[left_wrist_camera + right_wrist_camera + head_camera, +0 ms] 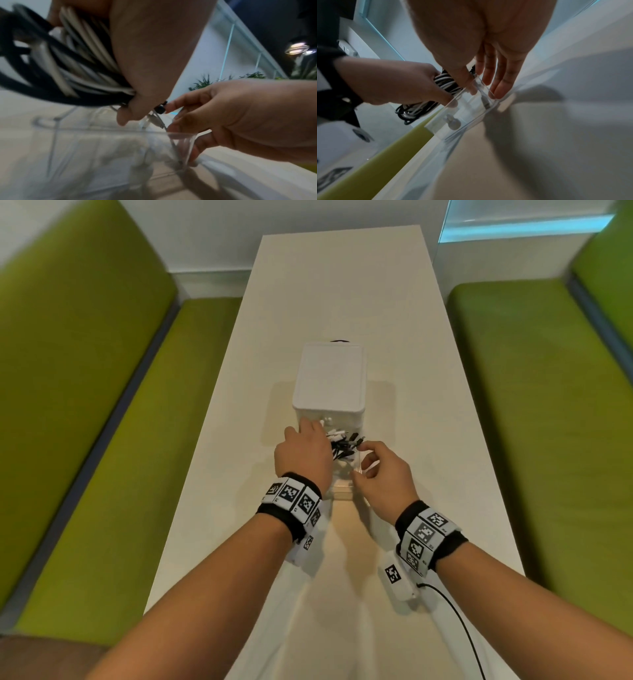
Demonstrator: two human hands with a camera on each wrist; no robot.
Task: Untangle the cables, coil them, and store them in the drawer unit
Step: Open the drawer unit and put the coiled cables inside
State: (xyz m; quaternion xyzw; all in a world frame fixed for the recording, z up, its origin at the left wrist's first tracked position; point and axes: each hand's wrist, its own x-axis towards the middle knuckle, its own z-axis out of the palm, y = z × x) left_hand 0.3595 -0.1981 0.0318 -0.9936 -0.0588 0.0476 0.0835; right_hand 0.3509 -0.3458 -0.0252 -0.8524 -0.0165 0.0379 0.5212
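A white drawer unit (329, 378) stands in the middle of the table, its clear drawer (342, 491) pulled out toward me. My left hand (305, 446) grips a coiled bundle of black and white cables (342, 445) just above the drawer's back part, with the plugs sticking out to the right. The left wrist view shows the coil (60, 60) packed under my palm and a black plug (160, 108) beside my right index finger. My right hand (376, 470) pinches the drawer's right wall (471, 106), thumb inside and fingers (498, 88) outside. The drawer's knob (453, 122) faces me.
The long cream table (342, 285) runs away from me between two green benches (85, 405) (548, 405). Something dark (339, 340) peeks out behind the unit. A black wire (455, 618) trails from my right wrist camera across the near table.
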